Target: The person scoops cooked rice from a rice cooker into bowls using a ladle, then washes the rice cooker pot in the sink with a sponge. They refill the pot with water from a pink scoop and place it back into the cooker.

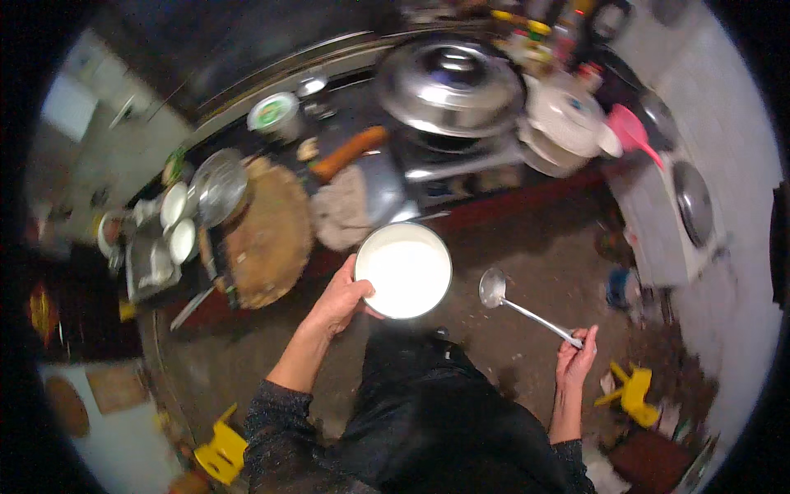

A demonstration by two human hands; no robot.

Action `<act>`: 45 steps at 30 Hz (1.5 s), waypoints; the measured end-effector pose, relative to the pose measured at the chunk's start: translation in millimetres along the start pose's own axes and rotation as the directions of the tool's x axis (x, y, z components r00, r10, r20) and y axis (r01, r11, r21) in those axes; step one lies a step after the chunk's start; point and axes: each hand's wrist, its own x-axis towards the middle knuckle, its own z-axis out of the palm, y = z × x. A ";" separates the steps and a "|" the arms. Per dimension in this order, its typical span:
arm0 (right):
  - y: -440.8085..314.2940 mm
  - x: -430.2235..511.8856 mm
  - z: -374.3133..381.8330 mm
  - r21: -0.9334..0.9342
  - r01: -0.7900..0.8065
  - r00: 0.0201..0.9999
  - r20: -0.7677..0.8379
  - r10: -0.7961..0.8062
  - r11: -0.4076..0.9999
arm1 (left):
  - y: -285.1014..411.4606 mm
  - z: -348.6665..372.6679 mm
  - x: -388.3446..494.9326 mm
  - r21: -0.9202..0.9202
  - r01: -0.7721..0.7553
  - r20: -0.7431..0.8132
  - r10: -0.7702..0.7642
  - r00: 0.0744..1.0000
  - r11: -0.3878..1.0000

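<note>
My left hand (342, 296) grips a round white bowl (404, 270) with a dark rim, its thumb over the near left edge. Glare washes out the inside, so I cannot tell what it holds. Over on the right, my right hand (575, 357) holds a metal ladle (531, 316) by the end of its handle. The ladle's cup points towards the bowl but stays apart from it. Both hands are in front of the counter, above the brown floor (524, 241).
A large domed steel lid (453, 86) covers a pan on the stove. Right of it stands a pale lidded pot (565, 114) beside a pink plastic scoop (629, 126). Leftward are a round wooden chopping board (268, 234), a cloth (342, 207) and a knife (192, 309) jutting over the counter edge.
</note>
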 end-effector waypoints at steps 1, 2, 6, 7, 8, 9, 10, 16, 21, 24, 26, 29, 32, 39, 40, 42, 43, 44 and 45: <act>-13.5 -0.8 -22.1 0.052 0.017 0.996 -0.089 -0.013 0.998 | -4.1 32.4 12.3 0.028 0.011 0.082 -0.013 0.997 1.000; 15.7 48.6 -44.9 0.108 0.073 0.995 -0.082 -0.064 0.991 | -33.9 58.4 58.3 0.078 -0.038 0.112 0.030 0.993 0.996; -21.1 49.6 -109.3 0.169 0.238 0.951 -0.242 -0.194 0.957 | -57.6 166.7 97.4 0.181 0.029 0.283 -0.080 0.956 0.983; -28.9 50.0 -121.6 0.182 0.251 0.937 -0.293 -0.191 0.951 | -69.6 192.3 108.5 0.242 0.018 0.250 -0.081 0.965 0.970; -34.5 52.9 -141.3 0.188 0.275 0.928 -0.308 -0.209 0.943 | -75.9 219.2 117.3 0.314 -0.022 0.250 -0.061 0.966 0.949; -7.2 90.5 -150.6 0.240 0.353 0.905 -0.332 -0.265 0.905 | -81.5 247.0 160.7 0.400 -0.145 0.275 0.033 0.961 0.905; -11.7 94.9 -161.1 0.225 0.373 0.888 -0.368 -0.276 0.900 | -74.7 274.6 164.6 0.506 -0.151 0.288 -0.001 0.958 0.849; -73.9 191.0 -177.7 0.024 0.532 0.792 -0.368 -0.487 0.847 | -81.6 394.4 240.4 0.653 -0.737 0.608 0.459 0.648 0.176; -133.2 320.7 -173.4 0.035 0.508 0.820 -0.326 -0.471 0.861 | -70.2 461.1 338.9 0.450 -0.769 0.818 0.555 0.151 -0.455; -178.9 390.2 -137.3 0.015 0.545 0.820 -0.215 -0.530 0.838 | -24.1 498.9 371.9 0.363 -0.741 0.829 0.560 -0.020 -0.564; -199.4 433.8 -116.0 0.114 0.531 0.843 -0.175 -0.509 0.840 | 1.9 512.5 384.8 0.376 -0.757 0.805 0.592 -0.018 -0.535; -224.3 499.7 -85.6 0.200 0.513 0.858 -0.153 -0.490 0.835 | 31.5 539.5 409.6 0.527 -0.814 0.655 0.728 0.205 -0.245; -249.5 576.3 -56.4 0.259 0.507 0.856 -0.045 -0.514 0.822 | 45.9 558.8 435.9 0.531 -0.721 0.298 0.698 0.651 0.445; -299.2 786.0 54.3 0.264 0.463 0.796 0.296 -0.528 0.846 | 51.3 593.0 493.9 -0.110 -0.356 -0.235 0.324 0.916 0.928; -309.0 815.1 69.7 0.258 0.463 0.780 0.336 -0.528 0.848 | 64.7 610.0 498.8 -0.172 -0.329 -0.232 0.286 0.930 0.929; -318.0 871.1 109.8 0.222 0.438 0.763 0.421 -0.491 0.871 | 92.4 641.3 504.7 -0.290 -0.279 -0.237 0.214 0.948 0.916; -317.5 901.1 125.3 0.155 0.423 0.746 0.499 -0.440 0.893 | 90.5 649.5 517.0 -0.306 -0.325 -0.261 0.249 0.933 0.895; -317.2 926.5 140.7 0.096 0.438 0.727 0.546 -0.415 0.894 | 80.3 655.8 530.1 -0.319 -0.370 -0.285 0.284 0.916 0.873; -316.6 949.3 157.3 0.045 0.457 0.706 0.589 -0.393 0.889 | 80.2 664.0 542.1 -0.325 -0.416 -0.306 0.322 0.896 0.849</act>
